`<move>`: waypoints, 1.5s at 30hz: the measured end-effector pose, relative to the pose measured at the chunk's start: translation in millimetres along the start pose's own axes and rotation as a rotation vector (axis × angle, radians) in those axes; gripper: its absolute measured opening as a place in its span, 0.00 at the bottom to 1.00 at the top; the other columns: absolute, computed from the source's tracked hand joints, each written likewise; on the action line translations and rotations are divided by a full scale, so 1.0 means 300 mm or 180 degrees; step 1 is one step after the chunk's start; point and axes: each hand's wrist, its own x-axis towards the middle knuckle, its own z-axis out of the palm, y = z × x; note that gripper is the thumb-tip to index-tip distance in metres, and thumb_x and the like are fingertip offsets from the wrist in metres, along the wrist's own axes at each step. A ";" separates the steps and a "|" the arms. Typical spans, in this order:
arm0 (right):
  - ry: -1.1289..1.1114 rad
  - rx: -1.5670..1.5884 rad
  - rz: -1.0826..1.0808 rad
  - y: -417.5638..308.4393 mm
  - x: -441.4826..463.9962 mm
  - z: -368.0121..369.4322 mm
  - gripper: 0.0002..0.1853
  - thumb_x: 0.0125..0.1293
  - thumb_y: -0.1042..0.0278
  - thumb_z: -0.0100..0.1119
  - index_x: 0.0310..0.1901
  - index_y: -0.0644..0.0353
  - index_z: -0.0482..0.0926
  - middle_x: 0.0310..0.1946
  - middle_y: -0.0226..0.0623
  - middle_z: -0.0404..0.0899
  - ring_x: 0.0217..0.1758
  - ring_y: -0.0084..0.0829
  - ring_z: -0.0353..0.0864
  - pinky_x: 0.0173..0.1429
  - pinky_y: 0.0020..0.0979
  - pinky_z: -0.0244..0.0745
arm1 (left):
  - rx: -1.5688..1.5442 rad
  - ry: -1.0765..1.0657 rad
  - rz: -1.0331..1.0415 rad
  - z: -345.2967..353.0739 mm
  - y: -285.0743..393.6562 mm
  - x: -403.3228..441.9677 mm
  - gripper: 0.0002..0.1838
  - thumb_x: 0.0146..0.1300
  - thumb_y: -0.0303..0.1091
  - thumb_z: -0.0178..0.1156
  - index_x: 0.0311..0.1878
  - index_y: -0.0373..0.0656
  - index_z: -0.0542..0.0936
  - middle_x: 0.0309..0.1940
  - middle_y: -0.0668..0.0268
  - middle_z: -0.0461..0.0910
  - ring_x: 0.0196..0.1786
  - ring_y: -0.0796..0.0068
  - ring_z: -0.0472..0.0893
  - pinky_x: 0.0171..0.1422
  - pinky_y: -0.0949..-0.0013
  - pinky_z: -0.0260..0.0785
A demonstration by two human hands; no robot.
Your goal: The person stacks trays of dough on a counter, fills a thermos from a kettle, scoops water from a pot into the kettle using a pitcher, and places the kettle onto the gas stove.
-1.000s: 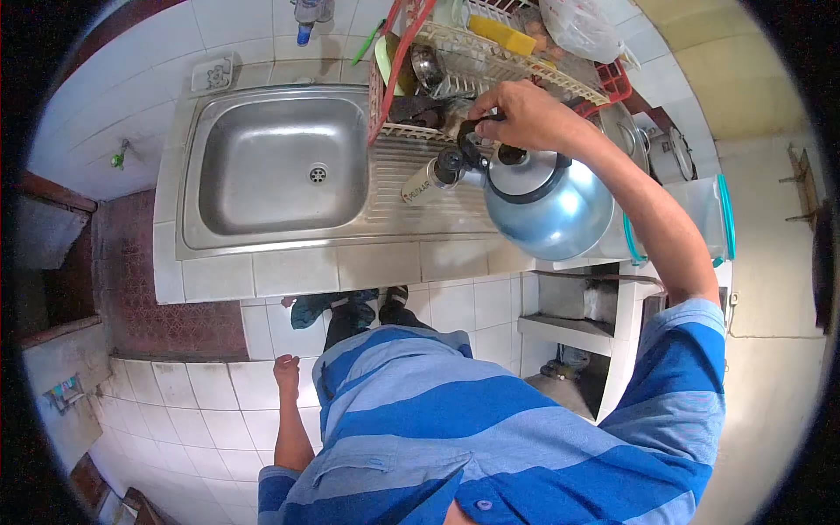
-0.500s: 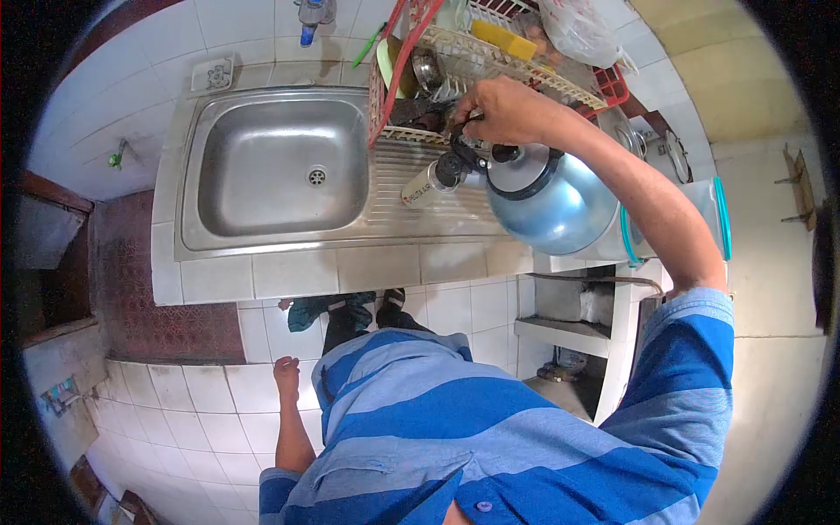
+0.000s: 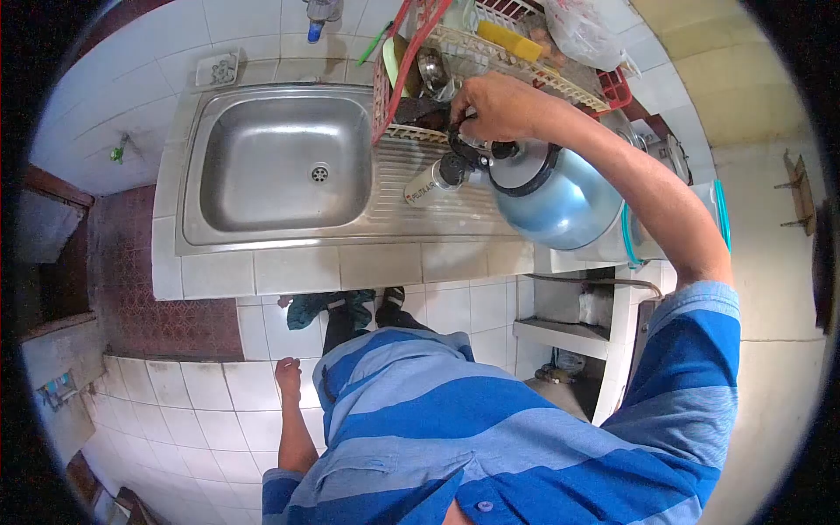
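Kettle (image 3: 560, 206) by steel drainboard (image 3: 392, 201); tiled walls (image 3: 248, 19)

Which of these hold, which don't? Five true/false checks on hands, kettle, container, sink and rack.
1. The right hand grips the kettle by its black handle. True.
2. The left hand touches the sink. False: it hangs apart from it.
3. A white lettered container is on the kettle's spout side. True.
4. The kettle's body is red. False: blue.
5. The rack is left of the sink in view. False: right.
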 end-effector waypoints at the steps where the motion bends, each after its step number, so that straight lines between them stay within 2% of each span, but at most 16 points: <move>1: 0.0085 0.0033 -0.0064 0.003 0.003 0.004 0.15 0.55 0.68 0.64 0.45 0.59 0.87 0.37 0.50 0.86 0.44 0.48 0.86 0.52 0.42 0.80 | -0.0004 0.0088 -0.0009 0.011 0.014 -0.016 0.15 0.58 0.30 0.67 0.48 0.40 0.78 0.29 0.67 0.78 0.28 0.78 0.74 0.33 0.72 0.66; 6: 0.0070 -0.0075 -0.0050 -0.001 0.011 0.006 0.15 0.55 0.68 0.63 0.44 0.59 0.87 0.35 0.49 0.86 0.42 0.48 0.86 0.51 0.42 0.80 | -0.0056 0.0143 0.0068 0.005 -0.001 -0.029 0.14 0.59 0.30 0.68 0.47 0.41 0.78 0.30 0.68 0.78 0.29 0.78 0.74 0.34 0.72 0.67; 14: -0.0085 -0.0241 -0.0033 -0.016 0.019 -0.022 0.14 0.55 0.68 0.62 0.43 0.58 0.88 0.34 0.48 0.86 0.41 0.47 0.87 0.48 0.43 0.80 | -0.0035 0.0202 -0.0367 0.003 0.029 -0.039 0.12 0.60 0.28 0.67 0.46 0.40 0.78 0.31 0.67 0.78 0.28 0.79 0.74 0.32 0.73 0.66; 25: -0.0075 -0.0520 -0.0099 -0.045 0.035 -0.038 0.11 0.51 0.70 0.61 0.37 0.58 0.88 0.33 0.46 0.86 0.40 0.47 0.86 0.45 0.43 0.80 | -0.0321 0.0243 -0.0262 0.002 -0.015 -0.007 0.13 0.59 0.26 0.66 0.48 0.38 0.77 0.31 0.66 0.78 0.29 0.78 0.74 0.33 0.73 0.68; 30: -0.0062 -0.0619 -0.0078 -0.058 0.039 -0.039 0.13 0.51 0.70 0.62 0.39 0.57 0.88 0.34 0.45 0.87 0.41 0.47 0.86 0.47 0.43 0.80 | -0.0066 0.0275 -0.0359 0.013 -0.003 -0.010 0.15 0.59 0.27 0.66 0.49 0.38 0.77 0.32 0.65 0.78 0.29 0.78 0.74 0.32 0.72 0.68; 36: -0.0078 -0.0735 -0.0117 -0.049 0.057 -0.023 0.13 0.51 0.69 0.62 0.40 0.57 0.88 0.34 0.45 0.87 0.42 0.48 0.86 0.48 0.44 0.80 | -0.0359 0.0289 -0.0551 0.005 -0.020 0.011 0.14 0.60 0.28 0.66 0.48 0.38 0.77 0.32 0.65 0.78 0.28 0.78 0.74 0.32 0.72 0.69; 38: -0.0053 -0.0715 -0.0147 -0.052 0.056 -0.025 0.13 0.51 0.69 0.62 0.40 0.56 0.88 0.34 0.45 0.87 0.42 0.48 0.86 0.48 0.44 0.80 | -0.0041 0.0192 -0.0501 -0.015 -0.094 0.058 0.10 0.70 0.33 0.52 0.51 0.51 0.78 0.43 0.67 0.85 0.29 0.80 0.79 0.22 0.80 0.62; 39: -0.0096 -0.0720 -0.0092 -0.065 0.053 -0.033 0.13 0.51 0.70 0.62 0.40 0.56 0.88 0.34 0.45 0.87 0.42 0.48 0.86 0.47 0.44 0.81 | -0.0039 0.0190 -0.0501 -0.007 -0.075 0.046 0.10 0.70 0.33 0.52 0.51 0.51 0.78 0.43 0.67 0.85 0.29 0.80 0.79 0.22 0.80 0.62; 41: -0.0144 -0.0722 -0.0037 -0.074 0.052 -0.041 0.13 0.51 0.70 0.62 0.40 0.56 0.88 0.34 0.45 0.87 0.42 0.48 0.86 0.47 0.44 0.81 | -0.0301 0.0264 -0.0472 0.018 -0.014 0.006 0.13 0.60 0.28 0.66 0.47 0.40 0.77 0.32 0.66 0.78 0.30 0.77 0.75 0.34 0.72 0.69; 45: -0.0155 -0.0728 -0.0067 -0.082 0.058 -0.040 0.14 0.51 0.71 0.61 0.40 0.55 0.88 0.34 0.45 0.87 0.42 0.49 0.86 0.46 0.44 0.81 | -0.0340 0.0265 -0.0330 0.029 -0.016 0.004 0.12 0.60 0.28 0.66 0.46 0.41 0.77 0.32 0.66 0.78 0.30 0.77 0.75 0.34 0.72 0.69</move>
